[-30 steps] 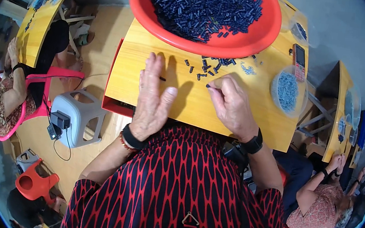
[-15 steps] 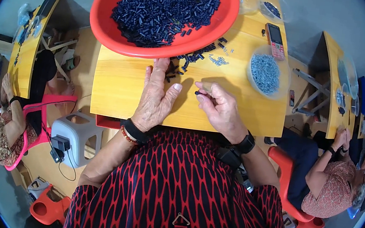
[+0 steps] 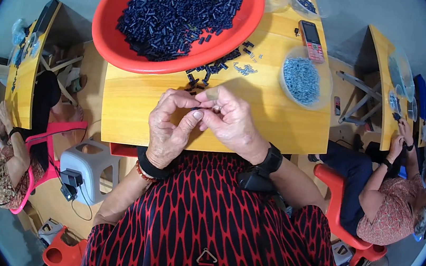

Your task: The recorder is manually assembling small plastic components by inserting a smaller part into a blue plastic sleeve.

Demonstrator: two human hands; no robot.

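Note:
Over the near part of the yellow table [image 3: 135, 118] my two hands meet. My left hand [image 3: 169, 130] pinches a small dark cylindrical piece [image 3: 195, 109] between thumb and fingers. Closed at the fingertips, my right hand [image 3: 235, 125] touches the left one; what it grips, if anything, is hidden. Loose dark pieces [image 3: 212, 70] lie just beyond my fingers, spilling from beneath the rim of a large red basin [image 3: 141, 64] heaped with the same kind. To their right is a little scatter of small silvery metal parts [image 3: 245, 69].
A clear round tub [image 3: 304, 81] of silvery parts stands at the right, with a red-and-black keypad phone [image 3: 312, 41] behind it. Another clear tub [image 3: 307, 6] holds dark pieces. People sit at tables on both sides. A grey stool [image 3: 89, 163] is at left.
My left hand has lifted off the table and curled its fingers round a dark piece. My right hand has moved left to meet it. The view has shifted slightly.

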